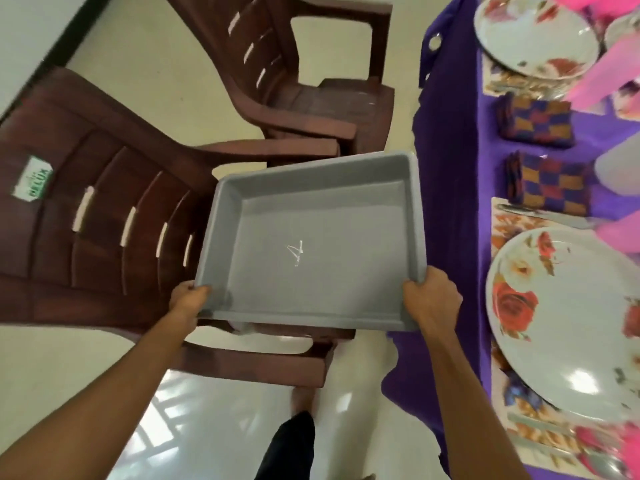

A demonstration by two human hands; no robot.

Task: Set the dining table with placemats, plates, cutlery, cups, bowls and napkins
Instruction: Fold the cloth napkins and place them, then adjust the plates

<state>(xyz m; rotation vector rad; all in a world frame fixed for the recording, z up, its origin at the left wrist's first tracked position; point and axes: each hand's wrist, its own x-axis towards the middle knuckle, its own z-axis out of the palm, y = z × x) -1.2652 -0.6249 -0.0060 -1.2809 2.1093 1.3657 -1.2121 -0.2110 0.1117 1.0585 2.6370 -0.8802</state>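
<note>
- Pale glossy floor tiles (180,50) fill the left part of the view. Two brown plastic chairs stand on them: the near chair (86,220), with a green and white label on its back, and the far chair (311,98) behind it.
- On the right side we see the table under a purple tablecloth (450,168), which hangs down over the edge.
- We hold a grey tray (311,209) with both hands, above the seat of the near chair and just beside the table edge. Its bare bottom shows a white scratch mark.
- Our left hand (188,301) grips the near left corner of the tray, with the thumb on top of the rim.
- Our right hand (433,299) grips the near right corner, with the fingers curled around the rim.
- The near plate (561,323), white with red flowers, lies on the near placemat (509,223) close to the table edge. A knife (547,216) lies on the same placemat, just beyond the plate.
- Two folded napkins (550,183), checked in blue, red and orange, lie on the tablecloth between the two placemats.
- The far plate (533,32) has the same flower pattern and lies on the far placemat (502,81).
- Some pink things (606,74) at the right border are too blurred; we cannot tell what they are.
- At the bottom a dark trouser leg (291,441) shows above the floor.
</note>
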